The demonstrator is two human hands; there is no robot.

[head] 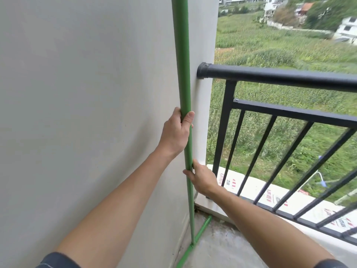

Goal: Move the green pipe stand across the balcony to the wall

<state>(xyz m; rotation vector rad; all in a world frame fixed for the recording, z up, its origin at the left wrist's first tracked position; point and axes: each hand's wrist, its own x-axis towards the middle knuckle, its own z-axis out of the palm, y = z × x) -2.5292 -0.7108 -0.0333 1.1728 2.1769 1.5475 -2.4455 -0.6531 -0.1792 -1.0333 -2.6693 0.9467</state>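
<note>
Now I am gripping the green pipe stand upright beside the wall, my left hand wrapping it high, my right hand pinching it lower (foot resting on the floor), near the railing.

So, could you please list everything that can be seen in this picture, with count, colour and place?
green pipe stand: one, green; upright pole beside the wall, base bar on the floor along the wall's foot.
wall: one, pale grey-white; left half of the view.
railing: one, black metal; right side, its top rail meeting the wall's end.
floor: one, grey concrete; bottom centre.
printed sheet: one, white with red marks; on the ledge beyond the railing bars.
field: green plants; below and beyond the balcony.
houses: several, mostly white; top right, far away.
left hand: one; gripping the pole, higher up.
right hand: one; on the pole, lower down.
</note>
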